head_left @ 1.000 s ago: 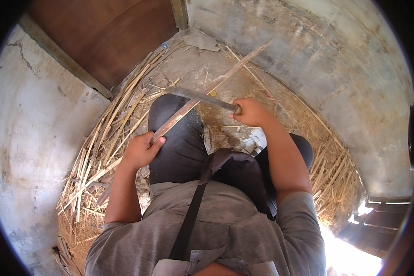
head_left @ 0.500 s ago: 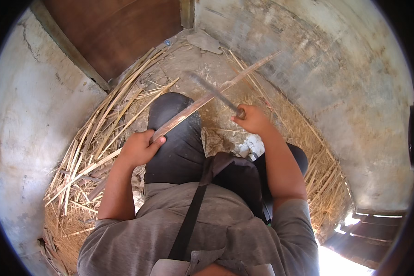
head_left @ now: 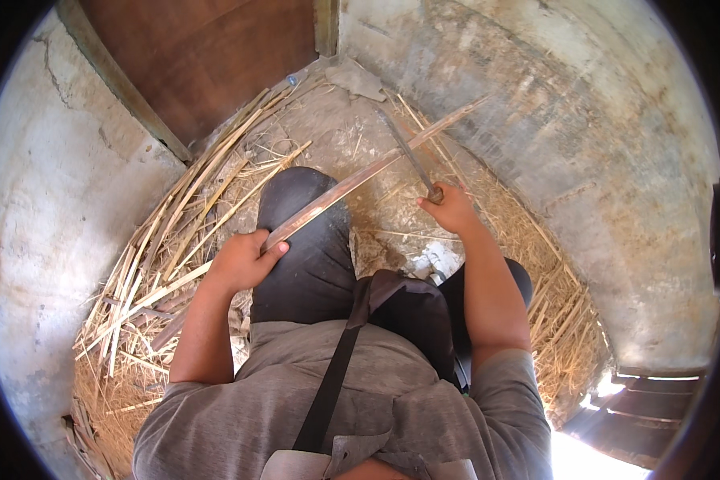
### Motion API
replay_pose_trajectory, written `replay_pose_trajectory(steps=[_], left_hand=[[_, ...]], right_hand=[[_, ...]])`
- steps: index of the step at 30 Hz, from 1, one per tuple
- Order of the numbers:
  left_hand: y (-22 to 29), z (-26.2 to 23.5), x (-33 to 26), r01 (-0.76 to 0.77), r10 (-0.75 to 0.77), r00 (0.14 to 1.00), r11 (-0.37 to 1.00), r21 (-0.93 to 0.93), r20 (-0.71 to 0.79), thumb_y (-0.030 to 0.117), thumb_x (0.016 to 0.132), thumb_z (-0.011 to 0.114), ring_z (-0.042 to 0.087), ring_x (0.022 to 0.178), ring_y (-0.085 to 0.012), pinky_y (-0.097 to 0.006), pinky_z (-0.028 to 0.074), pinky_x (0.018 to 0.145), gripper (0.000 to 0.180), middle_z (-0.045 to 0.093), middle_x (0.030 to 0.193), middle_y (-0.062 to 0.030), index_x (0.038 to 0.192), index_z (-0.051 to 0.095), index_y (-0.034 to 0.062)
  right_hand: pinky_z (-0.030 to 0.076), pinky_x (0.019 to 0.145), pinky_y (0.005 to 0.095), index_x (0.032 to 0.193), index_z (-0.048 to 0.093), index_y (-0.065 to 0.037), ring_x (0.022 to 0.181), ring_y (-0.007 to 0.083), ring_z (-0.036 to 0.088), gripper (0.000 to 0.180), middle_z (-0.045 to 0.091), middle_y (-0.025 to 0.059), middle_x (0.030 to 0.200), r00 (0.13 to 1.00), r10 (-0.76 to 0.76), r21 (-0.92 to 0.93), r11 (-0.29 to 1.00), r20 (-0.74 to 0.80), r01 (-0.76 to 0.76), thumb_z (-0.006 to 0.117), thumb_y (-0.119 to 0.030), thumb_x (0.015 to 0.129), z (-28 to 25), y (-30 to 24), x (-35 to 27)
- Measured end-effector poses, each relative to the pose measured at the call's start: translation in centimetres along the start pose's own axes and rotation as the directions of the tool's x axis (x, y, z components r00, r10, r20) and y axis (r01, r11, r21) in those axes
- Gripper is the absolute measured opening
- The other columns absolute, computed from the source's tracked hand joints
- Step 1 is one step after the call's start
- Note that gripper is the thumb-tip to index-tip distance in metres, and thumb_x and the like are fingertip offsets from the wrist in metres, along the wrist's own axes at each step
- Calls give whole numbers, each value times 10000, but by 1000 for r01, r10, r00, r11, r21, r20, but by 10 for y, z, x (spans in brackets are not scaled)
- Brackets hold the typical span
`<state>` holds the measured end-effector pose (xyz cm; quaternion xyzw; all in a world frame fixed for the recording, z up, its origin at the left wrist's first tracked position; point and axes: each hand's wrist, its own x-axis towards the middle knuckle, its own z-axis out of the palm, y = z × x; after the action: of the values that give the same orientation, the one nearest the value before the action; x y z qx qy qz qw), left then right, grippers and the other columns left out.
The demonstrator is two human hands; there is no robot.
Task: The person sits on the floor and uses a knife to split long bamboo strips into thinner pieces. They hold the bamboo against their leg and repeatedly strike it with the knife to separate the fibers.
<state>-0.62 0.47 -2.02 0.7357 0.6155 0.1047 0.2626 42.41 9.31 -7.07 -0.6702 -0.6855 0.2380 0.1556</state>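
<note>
Strip (head_left: pixel 368 174) juts from left grip (head_left: pixel 244 260) — knife (head_left: pixel 417 165) crosses (contact unclear).

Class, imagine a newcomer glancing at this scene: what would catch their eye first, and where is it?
Probably the long strip of wood slanting across the middle, its near end in the left hand. Next would come the knife in the right hand, its blade crossing the strip in this view. Loose sticks lie along the ground at the left, and a large brown panel stands at the upper left.
</note>
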Motion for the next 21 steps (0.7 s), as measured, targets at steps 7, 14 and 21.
replay_pose_trajectory(steps=[7,14,21], left_hand=[[3,-1,-1,9,-9,1000,1000,-21,4,490,972,659,615,656,-355,-442,482,651,495,626,698,-189,872,634,6],[4,0,-1,8,-7,1000,1000,-13,3,496,978,649,624,663,-355,-440,488,660,492,629,696,-182,873,639,15],[3,0,-1,11,-11,1000,1000,-16,5,499,980,647,616,661,-329,-428,488,663,493,626,695,-168,891,651,15]], right_hand=[[548,894,466,1252,667,-20,1015,404,704,585,723,249,1022,998,-5,-21,1000,62,6,776,-444,863,6,-25,-8],[540,799,464,1127,689,-10,910,395,706,479,711,240,924,978,-142,18,990,153,141,790,-388,852,10,-33,-11],[537,774,465,1109,697,-5,872,402,705,474,708,238,895,972,-199,44,980,126,195,804,-380,839,18,-22,-5]])
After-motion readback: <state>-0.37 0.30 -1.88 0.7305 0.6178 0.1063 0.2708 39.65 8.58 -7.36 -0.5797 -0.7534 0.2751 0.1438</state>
